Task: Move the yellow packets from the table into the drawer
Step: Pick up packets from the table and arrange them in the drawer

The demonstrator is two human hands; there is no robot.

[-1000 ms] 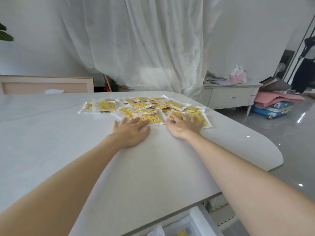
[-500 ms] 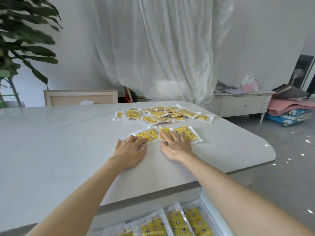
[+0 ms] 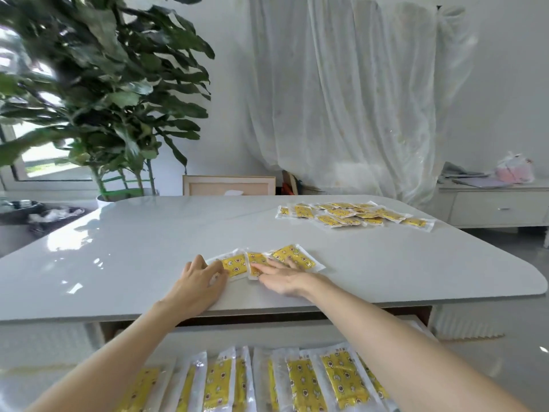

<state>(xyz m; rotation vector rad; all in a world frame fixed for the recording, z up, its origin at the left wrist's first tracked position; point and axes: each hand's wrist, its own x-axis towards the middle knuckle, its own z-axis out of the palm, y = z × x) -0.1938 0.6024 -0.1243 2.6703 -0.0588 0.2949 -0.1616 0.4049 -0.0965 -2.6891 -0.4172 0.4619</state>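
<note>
Three yellow packets (image 3: 292, 257) in clear wrap lie side by side on the white table (image 3: 148, 248), near its front edge. My left hand (image 3: 199, 281) rests flat with its fingertips on the leftmost packet (image 3: 236, 264). My right hand (image 3: 282, 276) lies flat with straight fingers on the middle packet (image 3: 256, 260). A pile of several more yellow packets (image 3: 350, 217) sits at the table's far right. Below the front edge the open drawer (image 3: 297, 331) holds several yellow packets (image 3: 300, 379) in a row.
A large leafy plant (image 3: 104, 93) stands beyond the table's far left corner. A framed board (image 3: 228, 185) leans behind the table. White curtains hang at the back. A low white cabinet (image 3: 499, 206) with a pink bag is at right.
Both hands have slid three packets from the far pile toward the table's front edge. The view has pulled back and down, bringing the open drawer with its packets into sight.
</note>
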